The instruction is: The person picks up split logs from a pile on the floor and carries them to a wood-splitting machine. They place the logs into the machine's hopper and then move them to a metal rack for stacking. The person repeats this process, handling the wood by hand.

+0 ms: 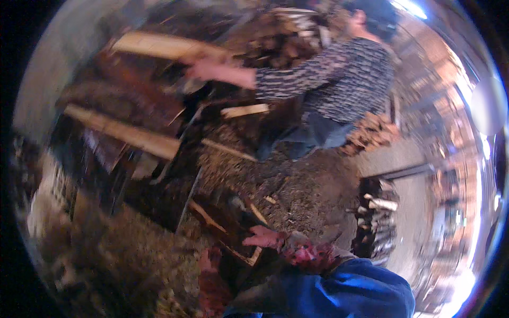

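Near the lower middle, my right hand is stretched out to the left with its fingers apart, just above a pale-edged piece of wood. My left hand is on the left side of the same spot, beside a dark hollow or panel; blur and shadow hide its fingers. A thin strip of wood lies just beyond my hands, and a narrow stick rests to its right. Whether either hand touches the wood is too blurred to make out.
A person in a patterned top reaches toward a pale board on a dark machine or bench. Another board lies nearer. Chips cover the ground. Stacked wood pieces and a brownish heap stand at right.
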Demonstrator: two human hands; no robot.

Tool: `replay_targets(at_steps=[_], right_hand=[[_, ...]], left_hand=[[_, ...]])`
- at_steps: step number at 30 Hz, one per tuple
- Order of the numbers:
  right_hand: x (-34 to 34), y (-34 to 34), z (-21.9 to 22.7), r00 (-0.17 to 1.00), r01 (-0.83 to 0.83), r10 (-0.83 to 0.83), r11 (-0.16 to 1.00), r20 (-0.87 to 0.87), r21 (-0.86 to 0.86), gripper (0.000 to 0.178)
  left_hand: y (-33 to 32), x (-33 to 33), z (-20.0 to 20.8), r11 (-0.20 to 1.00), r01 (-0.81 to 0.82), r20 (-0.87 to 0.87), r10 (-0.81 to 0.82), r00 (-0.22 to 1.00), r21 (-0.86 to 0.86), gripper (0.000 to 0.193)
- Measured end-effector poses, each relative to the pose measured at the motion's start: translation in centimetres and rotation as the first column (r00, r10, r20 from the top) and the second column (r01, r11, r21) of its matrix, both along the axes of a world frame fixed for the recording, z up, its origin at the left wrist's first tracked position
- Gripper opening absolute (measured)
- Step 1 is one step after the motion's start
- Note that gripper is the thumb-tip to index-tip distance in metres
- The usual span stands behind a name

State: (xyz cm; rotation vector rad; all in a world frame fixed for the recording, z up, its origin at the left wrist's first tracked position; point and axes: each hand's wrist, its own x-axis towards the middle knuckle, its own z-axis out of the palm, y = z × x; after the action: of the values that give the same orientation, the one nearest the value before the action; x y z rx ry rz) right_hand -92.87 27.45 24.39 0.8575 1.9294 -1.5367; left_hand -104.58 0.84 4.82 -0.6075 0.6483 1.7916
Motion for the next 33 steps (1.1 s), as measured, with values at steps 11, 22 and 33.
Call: replay_targets(at_steps=[11,22,33], right_hand=[[19.5,-2.5,8.4,0.294,0.928,-0.94,0.324,0.17,0.186,0.05],[30.3,5.4,13.8,-0.25,0.961,-0.797,-0.273,-0.55,-0.042,0.023],[40.8,45.5,25.7,-0.028,0.975,-0.399,-0.213,-0.917,0.062,0.041]], left_hand=[[-5.0,-8.5,-2.7,0.785,0.476,0.164,-0.449,0.878,-0.396,0.04],[8.8,-7.3,-6.0,0.703,0.629,0.024,-0.66,0.751,-0.331,0.031],[24.3,8.8,12.1,0.325,0.653,-0.217,-0.946,0.242,-0.685,0.024]])
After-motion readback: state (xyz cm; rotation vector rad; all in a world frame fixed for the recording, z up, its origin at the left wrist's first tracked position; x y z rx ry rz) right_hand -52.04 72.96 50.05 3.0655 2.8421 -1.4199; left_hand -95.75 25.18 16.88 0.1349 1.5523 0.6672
